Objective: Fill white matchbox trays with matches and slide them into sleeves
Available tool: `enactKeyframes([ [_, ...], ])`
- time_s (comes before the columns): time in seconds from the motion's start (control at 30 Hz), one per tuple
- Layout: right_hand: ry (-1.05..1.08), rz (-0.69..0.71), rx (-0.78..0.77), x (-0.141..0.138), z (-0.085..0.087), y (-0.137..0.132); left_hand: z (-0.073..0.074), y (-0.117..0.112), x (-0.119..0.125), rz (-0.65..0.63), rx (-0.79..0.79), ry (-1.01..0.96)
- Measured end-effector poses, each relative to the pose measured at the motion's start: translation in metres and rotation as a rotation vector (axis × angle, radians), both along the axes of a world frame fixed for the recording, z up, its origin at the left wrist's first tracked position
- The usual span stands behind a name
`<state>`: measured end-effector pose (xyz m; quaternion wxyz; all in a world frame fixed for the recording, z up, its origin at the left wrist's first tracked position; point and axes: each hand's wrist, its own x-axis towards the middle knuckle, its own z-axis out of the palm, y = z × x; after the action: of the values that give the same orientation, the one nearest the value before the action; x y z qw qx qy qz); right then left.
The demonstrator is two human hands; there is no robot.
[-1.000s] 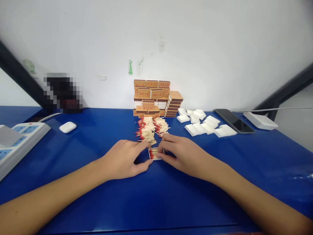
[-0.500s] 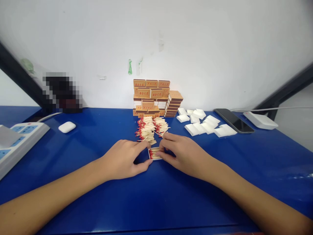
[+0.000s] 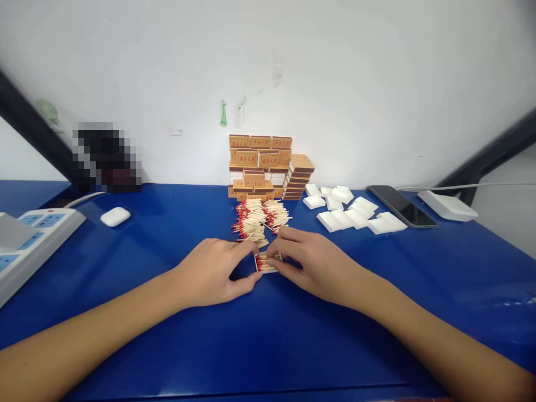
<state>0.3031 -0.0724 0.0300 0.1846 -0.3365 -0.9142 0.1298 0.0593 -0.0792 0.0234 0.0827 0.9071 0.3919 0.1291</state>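
Observation:
A small white matchbox tray lies on the blue table, filled with red-tipped matches. The thumb and index finger of my left hand hold the tray at its left end, one finger on each long side. Over the tray's right part, my right hand has its thumb and fingers closed down onto the matches, hiding some of them. Just behind the tray is a loose pile of matches, with a second heap to its right.
Printed matchboxes are stacked against the wall behind the piles. Several white trays lie to the right, near a black phone and a white device. On the left are a white case and a power strip.
The fingers of my right hand have shifted slightly over the tray, and its right end shows a bit more. My left hand stays in place on the tray.

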Motion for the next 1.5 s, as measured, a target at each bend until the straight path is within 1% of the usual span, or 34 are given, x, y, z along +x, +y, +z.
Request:
enactKeyframes([
  [0.3, 0.011, 0.028, -0.022, 0.002, 0.001, 0.001, -0.002, 0.001, 0.000, -0.005, 0.006, -0.009],
  [0.63, -0.028, 0.060, -0.045, 0.004, 0.011, -0.003, -0.002, 0.000, -0.001, 0.002, 0.004, -0.005],
  [0.97, -0.042, 0.075, -0.040, 0.004, 0.014, -0.005, -0.002, 0.001, 0.000, 0.004, 0.008, 0.004],
  [1.13, -0.033, 0.025, -0.012, 0.006, 0.012, -0.002, -0.002, 0.001, 0.000, 0.006, 0.014, 0.006],
  [1.33, -0.060, -0.008, -0.057, 0.006, 0.012, 0.000, -0.002, 0.000, 0.000, 0.005, 0.019, 0.007],
  [1.5, -0.069, -0.026, -0.065, 0.006, 0.011, 0.000, -0.002, 0.000, 0.000, 0.000, 0.021, 0.008],
])
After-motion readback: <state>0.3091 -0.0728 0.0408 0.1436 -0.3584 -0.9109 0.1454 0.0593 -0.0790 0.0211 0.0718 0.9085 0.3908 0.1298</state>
